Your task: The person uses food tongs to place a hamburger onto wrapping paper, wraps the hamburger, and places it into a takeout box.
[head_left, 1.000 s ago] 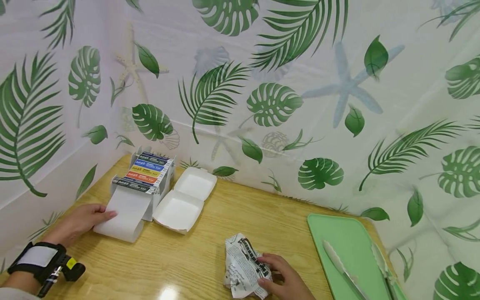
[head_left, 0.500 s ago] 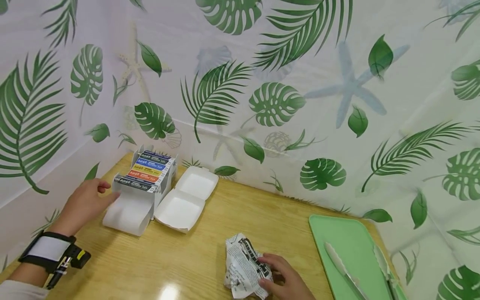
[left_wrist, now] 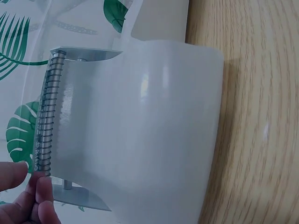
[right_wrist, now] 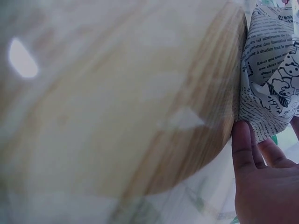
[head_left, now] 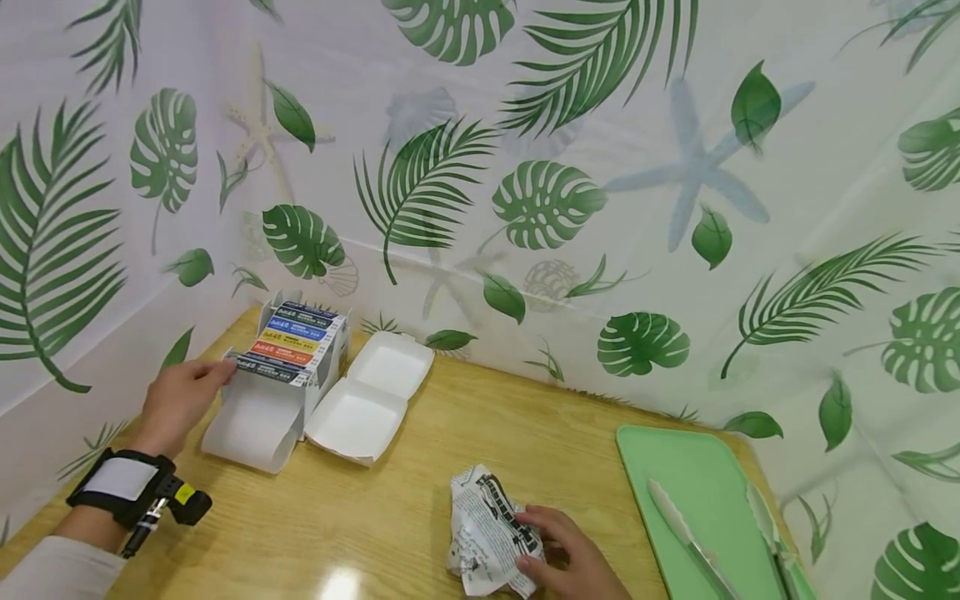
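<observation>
At the left stands a label dispenser topped with coloured printed strips. A wide white strip curls down from it towards the table. My left hand is at its front left corner, thumb and fingers pinching the edge by the end of a spring-wound bar in the left wrist view. My right hand holds a crumpled bundle wrapped in newsprint-style paper on the table. Its thumb and fingers bend against the bundle's right side; what is inside is hidden.
A white hinged takeaway box lies open beside the dispenser. At the right, a green tray carries metal tongs with pale tips. A leaf-printed sheet rises behind the wooden table.
The left hand let go of the white strip's lower left edge and rose to the dispenser's front corner, where it now pinches. The right hand and the wrapped bundle stayed put.
</observation>
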`<state>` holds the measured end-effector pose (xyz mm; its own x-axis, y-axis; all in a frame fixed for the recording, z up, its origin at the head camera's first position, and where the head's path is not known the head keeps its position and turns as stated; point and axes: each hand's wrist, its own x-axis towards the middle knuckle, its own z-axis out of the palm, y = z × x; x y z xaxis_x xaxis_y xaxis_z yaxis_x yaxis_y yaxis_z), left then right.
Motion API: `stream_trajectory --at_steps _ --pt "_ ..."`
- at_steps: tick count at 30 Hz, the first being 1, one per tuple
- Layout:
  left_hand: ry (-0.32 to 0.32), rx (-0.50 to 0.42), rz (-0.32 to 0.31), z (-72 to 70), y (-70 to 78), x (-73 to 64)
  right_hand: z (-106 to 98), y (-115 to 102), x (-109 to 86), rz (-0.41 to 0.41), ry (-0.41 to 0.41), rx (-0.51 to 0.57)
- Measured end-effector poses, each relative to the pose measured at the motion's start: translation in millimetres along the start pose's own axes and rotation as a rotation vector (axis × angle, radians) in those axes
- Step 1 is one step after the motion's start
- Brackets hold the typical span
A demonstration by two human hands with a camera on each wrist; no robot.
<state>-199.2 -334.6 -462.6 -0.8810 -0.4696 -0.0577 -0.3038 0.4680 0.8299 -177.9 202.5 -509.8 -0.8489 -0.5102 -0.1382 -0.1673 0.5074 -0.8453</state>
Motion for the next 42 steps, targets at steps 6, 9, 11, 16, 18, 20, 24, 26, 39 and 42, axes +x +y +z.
stream_trajectory --at_steps 6,9,11,16,18,20,24,26,39,42 --pt "0.074 0.049 -0.001 4.5 7.2 4.9 -3.8 -1.5 -0.3 -0.009 0.013 -0.003" --pt "0.111 0.076 0.019 5.3 11.1 4.2 -3.3 -0.9 -0.6 -0.009 0.009 0.001" --pt "0.154 0.103 0.074 5.5 16.7 1.1 -2.8 -0.5 -0.6 -0.007 0.004 0.011" --pt "0.294 0.130 0.332 10.1 47.8 -13.9 -2.7 0.2 -3.1 -0.004 0.006 0.020" --pt "0.344 0.098 0.462 13.3 65.4 -21.2 -2.3 0.6 -3.4 -0.018 0.014 0.002" --pt "0.348 0.051 0.580 18.8 84.7 -31.6 -1.6 1.0 -3.3 -0.036 0.018 -0.014" --pt "0.154 -0.100 0.807 42.3 118.3 -56.7 -0.7 2.1 -4.1 -0.057 0.023 -0.027" --pt "-0.094 -0.195 0.856 60.0 131.7 -72.5 -0.9 2.3 -5.9 -0.058 0.022 -0.019" --pt "-1.214 -0.501 0.360 215.6 142.5 -146.9 -8.9 5.9 -13.5 -0.164 0.021 0.024" --pt "-1.207 -0.526 0.286 229.4 135.0 -148.3 -9.0 5.8 -13.4 -0.174 0.012 0.019"
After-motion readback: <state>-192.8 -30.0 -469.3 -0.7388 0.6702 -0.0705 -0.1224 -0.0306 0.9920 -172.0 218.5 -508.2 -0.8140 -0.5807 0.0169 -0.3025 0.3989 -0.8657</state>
